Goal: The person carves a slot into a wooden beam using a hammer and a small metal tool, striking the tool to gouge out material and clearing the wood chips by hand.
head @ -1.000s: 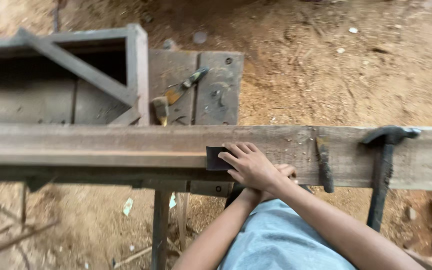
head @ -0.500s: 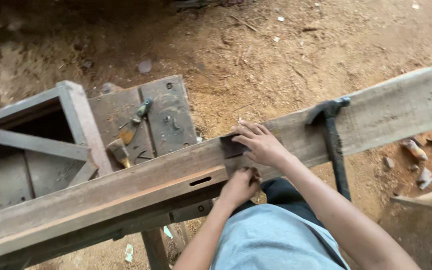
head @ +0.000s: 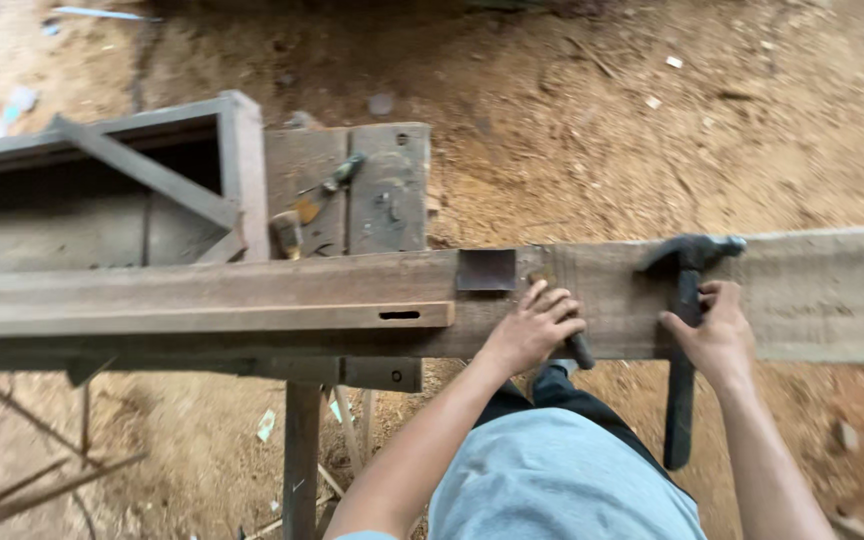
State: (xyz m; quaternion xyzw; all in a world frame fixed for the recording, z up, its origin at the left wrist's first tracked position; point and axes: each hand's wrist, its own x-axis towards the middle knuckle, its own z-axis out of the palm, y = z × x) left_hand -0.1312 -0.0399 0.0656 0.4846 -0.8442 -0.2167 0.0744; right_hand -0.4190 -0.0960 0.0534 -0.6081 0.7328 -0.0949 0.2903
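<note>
Head view showed what had changed within the last second: my right hand (head: 717,335), which had rested on the beam (head: 812,295) beside the mortise (head: 485,270), had moved away to the hammer (head: 685,330) and closed around its dark handle just below the head. My left hand (head: 532,328) had come up onto the beam's top, fingers curled around a chisel (head: 574,345), with the square mortise just beyond its fingertips. With both tools gripped, I judged the chopping of that mortise was ready to begin. A second chisel (head: 317,195) lay untouched on the bench (head: 387,190), well beyond my left hand.
</note>
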